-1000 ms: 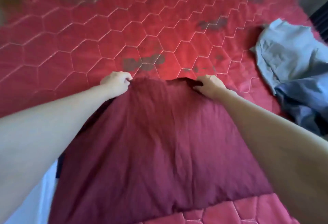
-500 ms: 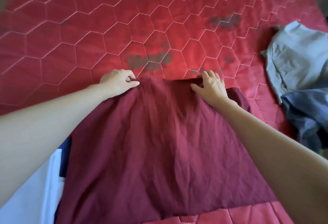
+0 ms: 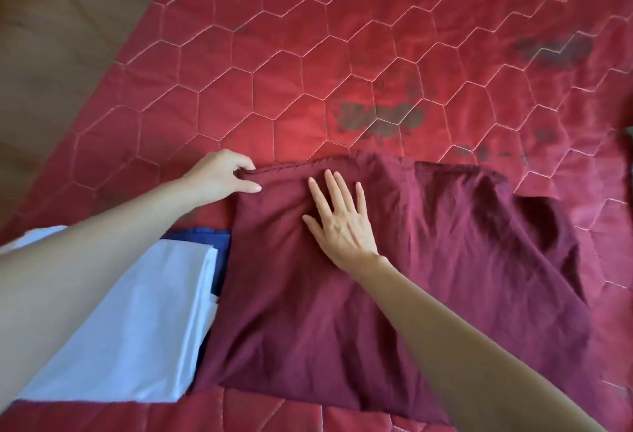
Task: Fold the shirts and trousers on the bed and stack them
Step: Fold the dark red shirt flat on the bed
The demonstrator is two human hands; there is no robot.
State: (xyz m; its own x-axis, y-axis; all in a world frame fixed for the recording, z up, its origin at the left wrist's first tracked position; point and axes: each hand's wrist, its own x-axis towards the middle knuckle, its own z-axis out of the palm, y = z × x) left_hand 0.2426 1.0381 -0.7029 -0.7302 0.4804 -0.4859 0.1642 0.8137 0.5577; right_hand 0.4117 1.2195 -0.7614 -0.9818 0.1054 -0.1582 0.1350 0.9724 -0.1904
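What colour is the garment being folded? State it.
Dark maroon garment, plain, clearest in the head view.

Maroon shirt (image 3: 394, 277), red hexagon-quilted bedspread (image 3: 308, 55)

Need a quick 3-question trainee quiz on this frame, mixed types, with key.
1. True or false: the right hand lies flat, fingers spread, on the maroon garment.
2. Multiple choice: the left hand pinches the garment's A) far left corner B) near edge C) right sleeve.
3. Fill in: under the white folded garment shows a ____ one.

Key: 1 true; 2 A; 3 blue.
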